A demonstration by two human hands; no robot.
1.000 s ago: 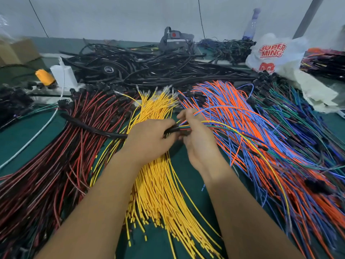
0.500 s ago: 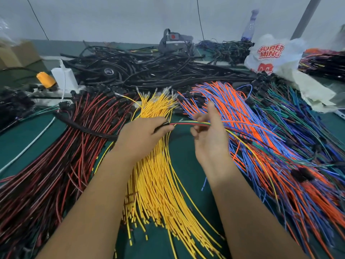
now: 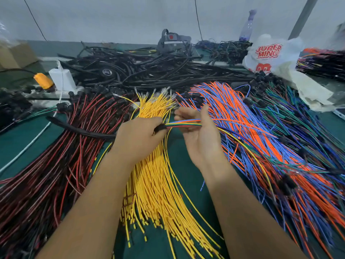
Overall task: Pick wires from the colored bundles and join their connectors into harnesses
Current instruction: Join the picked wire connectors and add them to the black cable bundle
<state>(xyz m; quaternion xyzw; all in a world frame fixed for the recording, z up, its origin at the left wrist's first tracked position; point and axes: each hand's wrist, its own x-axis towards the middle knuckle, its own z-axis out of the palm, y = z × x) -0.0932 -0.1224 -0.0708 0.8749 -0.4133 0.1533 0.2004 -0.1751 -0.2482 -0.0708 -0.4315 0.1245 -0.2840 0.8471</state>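
Note:
My left hand (image 3: 138, 139) grips the end of a black sleeve (image 3: 78, 129) from which a small bunch of coloured wires (image 3: 183, 124) comes out to the right. My right hand (image 3: 200, 135) holds that bunch between thumb and fingers, palm turned toward me. The wires trail away right over the orange and blue bundle (image 3: 261, 131). Under my hands lies the yellow wire bundle (image 3: 158, 184). A red and black bundle (image 3: 56, 165) fans out on the left. The green and purple bundle (image 3: 298, 124) lies at the far right.
A heap of black sleeved harnesses (image 3: 149, 71) fills the back of the green table (image 3: 18, 143). A white plastic bag (image 3: 270, 53), a bottle (image 3: 247, 25), a white box (image 3: 61, 79) and an orange tape roll (image 3: 43, 80) stand behind.
My right hand has slid right along the wires, away from the left hand, and turned palm up. More of the coloured bunch shows between the hands. The left hand stays put.

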